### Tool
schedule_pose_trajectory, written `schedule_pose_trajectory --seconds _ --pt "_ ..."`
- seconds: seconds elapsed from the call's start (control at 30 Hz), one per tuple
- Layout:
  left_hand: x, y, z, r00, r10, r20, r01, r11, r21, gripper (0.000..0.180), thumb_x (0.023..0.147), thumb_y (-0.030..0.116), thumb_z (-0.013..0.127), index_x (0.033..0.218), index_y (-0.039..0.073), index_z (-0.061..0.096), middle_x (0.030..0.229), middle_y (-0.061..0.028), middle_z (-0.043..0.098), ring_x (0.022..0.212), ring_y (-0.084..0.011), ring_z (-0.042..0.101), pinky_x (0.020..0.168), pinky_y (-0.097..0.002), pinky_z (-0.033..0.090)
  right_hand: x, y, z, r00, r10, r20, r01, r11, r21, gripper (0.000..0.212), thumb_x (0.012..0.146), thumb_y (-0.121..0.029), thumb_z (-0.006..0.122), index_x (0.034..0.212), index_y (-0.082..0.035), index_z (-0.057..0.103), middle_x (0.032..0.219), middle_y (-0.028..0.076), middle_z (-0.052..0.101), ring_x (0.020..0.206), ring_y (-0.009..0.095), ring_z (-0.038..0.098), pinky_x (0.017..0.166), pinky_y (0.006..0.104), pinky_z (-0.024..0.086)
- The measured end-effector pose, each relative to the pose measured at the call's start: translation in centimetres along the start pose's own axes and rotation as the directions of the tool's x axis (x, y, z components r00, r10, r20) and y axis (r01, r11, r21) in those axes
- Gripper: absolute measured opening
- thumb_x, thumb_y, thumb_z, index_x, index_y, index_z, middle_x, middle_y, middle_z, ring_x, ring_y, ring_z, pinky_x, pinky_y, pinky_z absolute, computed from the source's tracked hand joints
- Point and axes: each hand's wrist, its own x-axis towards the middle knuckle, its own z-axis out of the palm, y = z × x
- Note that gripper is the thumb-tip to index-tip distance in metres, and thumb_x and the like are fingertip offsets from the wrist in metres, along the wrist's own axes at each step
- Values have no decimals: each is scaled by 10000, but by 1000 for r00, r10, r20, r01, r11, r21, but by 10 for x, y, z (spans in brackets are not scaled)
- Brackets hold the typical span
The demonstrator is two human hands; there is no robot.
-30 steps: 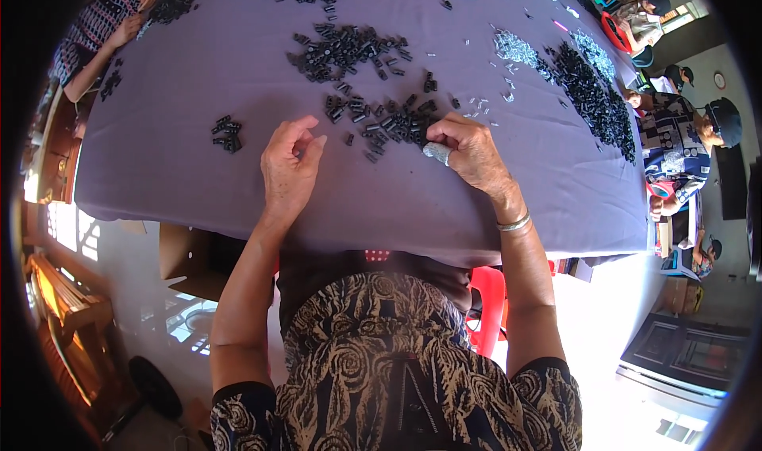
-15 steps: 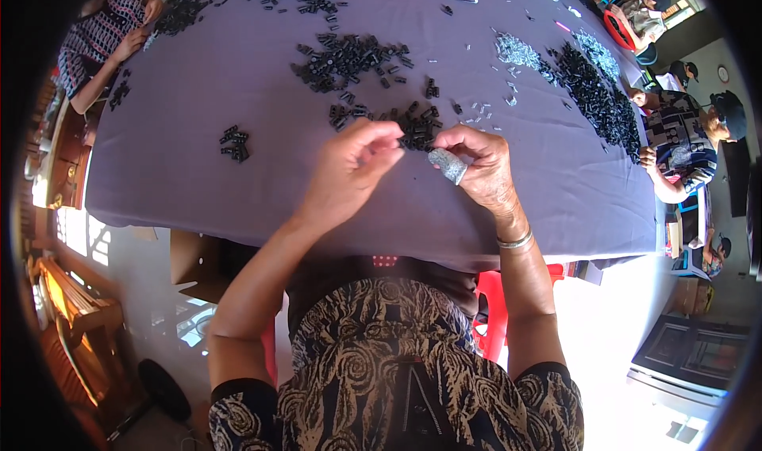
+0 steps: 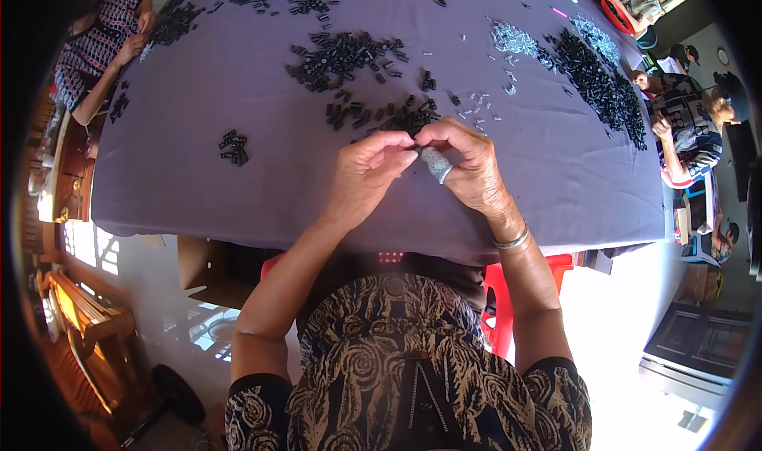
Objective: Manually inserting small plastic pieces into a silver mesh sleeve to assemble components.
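Observation:
My left hand point(image 3: 365, 173) and my right hand point(image 3: 474, 169) meet fingertip to fingertip over the near middle of the table. Both are closed in a pinch; whatever lies between the fingertips is too small and covered to make out. A silvery grey wrap point(image 3: 436, 165) covers my right thumb. Just beyond my fingers spreads a loose heap of small black cylindrical pieces point(image 3: 357, 115), partly hidden by my hands. A small cluster of the same black pieces point(image 3: 233, 148) lies left of my left hand.
A purple-grey cloth point(image 3: 182, 189) covers the table. Farther off are a larger black heap point(image 3: 345, 58), clear small parts point(image 3: 514, 38) and a long black pile point(image 3: 599, 86) at right. Other people sit at the left and right edges. A red stool point(image 3: 502, 308) is beneath me.
My left hand has moved right and my right hand slightly left, so their fingertips, apart before, now come together. The view has shifted slightly.

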Motion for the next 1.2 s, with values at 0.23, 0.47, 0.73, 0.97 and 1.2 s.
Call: schedule_pose_trajectory --seconds 0.23,0.47,0.73,0.97,1.2 --pt "-3 0 -2 1000 16 23 -15 998 -55 211 846 3 636 1057 -1 621 935 -22 591 798 -73 542 679 -220 465 -12 16 -1 986 136 -100 -102 952 288 160 823 66 612 965 -6 608 932 28 601 884 104 586 780 239 491" --pt "-4 -4 -6 983 154 98 -156 988 14 231 828 -74 614 1051 -12 616 1005 -47 563 903 -101 558 793 -228 484 -16 15 0 978 210 -6 -190 894 405 139 840 -16 647 972 6 608 932 20 591 868 92 568 773 239 478" --pt "-4 -6 -7 980 165 107 -170 985 35 259 823 -94 607 1070 -17 600 1004 -50 554 936 -113 560 833 -241 482 -20 17 10 966 247 80 -254 831 496 106 852 -54 650 947 -11 628 822 -20 592 741 40 521 639 199 442" --pt "-6 -3 -6 986 123 116 -122 992 -15 301 797 -99 634 1084 -21 586 1023 -59 555 918 -108 562 824 -242 493 -21 16 11 953 265 147 -303 809 504 113 850 -34 644 957 -1 632 845 -15 597 764 45 531 669 203 448" --pt "-6 -4 -7 991 80 110 -79 997 -16 248 785 -104 645 1010 -3 621 939 -34 570 836 -92 567 744 -224 507 -23 21 12 967 223 123 -254 879 403 98 842 -38 649 928 -3 618 829 -10 590 768 44 525 675 211 448"
